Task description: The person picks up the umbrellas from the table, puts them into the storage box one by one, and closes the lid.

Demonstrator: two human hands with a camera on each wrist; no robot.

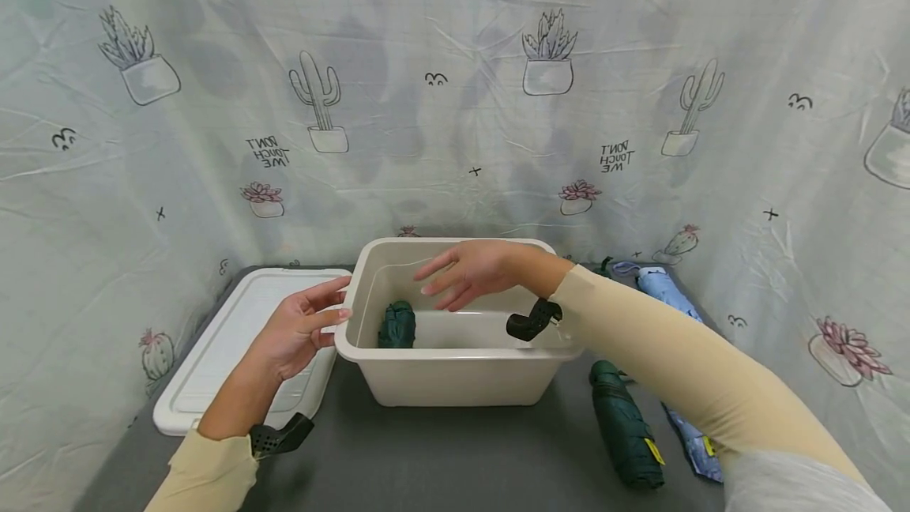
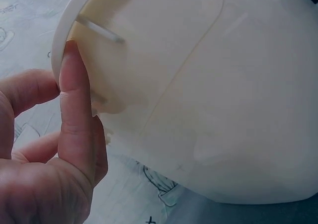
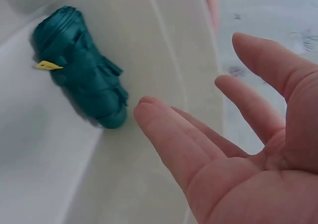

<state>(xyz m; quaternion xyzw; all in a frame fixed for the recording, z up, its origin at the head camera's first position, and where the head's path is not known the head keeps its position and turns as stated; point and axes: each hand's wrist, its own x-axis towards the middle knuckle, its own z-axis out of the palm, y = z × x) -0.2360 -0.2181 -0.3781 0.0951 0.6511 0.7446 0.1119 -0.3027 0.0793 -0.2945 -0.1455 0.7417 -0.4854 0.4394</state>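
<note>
A cream plastic storage bin (image 1: 455,379) stands on the dark grey tabletop. At its left end my left hand (image 1: 302,330) pinches the rim, thumb on one side and fingers on the other; the left wrist view shows this hand (image 2: 54,144) up close. My right hand (image 1: 479,271) hovers over the bin with fingers extended and nothing held. Inside, a folded dark green umbrella (image 1: 396,325) lies against the left end wall. The right wrist view shows this umbrella (image 3: 82,67) with a yellow tag, apart from the right fingertips (image 3: 146,110).
A white lid (image 1: 235,346) lies flat left of the bin. To the right are another folded green umbrella (image 1: 626,425) and a blue folded umbrella (image 1: 693,445), partly hidden by my right arm. Farther back lies a light blue umbrella (image 1: 664,287). A cactus-print curtain (image 1: 441,125) hangs behind.
</note>
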